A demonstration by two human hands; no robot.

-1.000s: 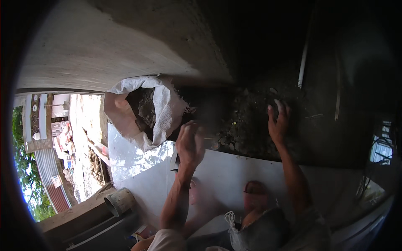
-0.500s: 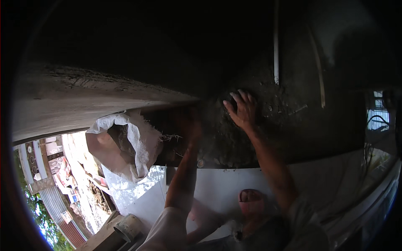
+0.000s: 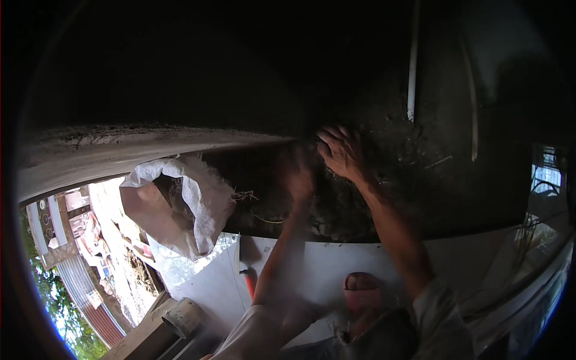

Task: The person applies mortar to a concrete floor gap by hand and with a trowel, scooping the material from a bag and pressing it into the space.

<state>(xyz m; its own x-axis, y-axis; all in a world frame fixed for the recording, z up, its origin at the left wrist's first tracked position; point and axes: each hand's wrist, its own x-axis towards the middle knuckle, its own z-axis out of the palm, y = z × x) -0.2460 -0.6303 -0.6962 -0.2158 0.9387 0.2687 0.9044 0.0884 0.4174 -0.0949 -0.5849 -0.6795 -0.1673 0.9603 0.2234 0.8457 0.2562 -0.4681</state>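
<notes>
My right hand (image 3: pixel 342 153) lies with its fingers apart on dark, gritty rubble (image 3: pixel 336 210) spread along a dark, shadowed ledge (image 3: pixel 468 198). Just left of it, my left hand (image 3: pixel 297 177) is smeared by motion over the same dark debris; its fingers and anything in them cannot be made out. A white woven sack (image 3: pixel 204 222) with a rolled rim and dark contents stands at the left end of the ledge, left of my left hand. A white pipe (image 3: pixel 412 78) and a thin pale strip (image 3: pixel 474 126) lie beyond my right hand.
A pale, rough wall (image 3: pixel 72 153) runs behind the sack. Below the ledge are white tiles (image 3: pixel 324 261), my pink slipper (image 3: pixel 362 294), a red-handled object (image 3: pixel 249 282) and a grey cylindrical container (image 3: pixel 183 318). A bright outdoor yard (image 3: pixel 111 252) shows at the left.
My right hand has moved left to beside my left hand. My left hand has moved forward and right, away from the sack. The view has shifted, showing more dark space above.
</notes>
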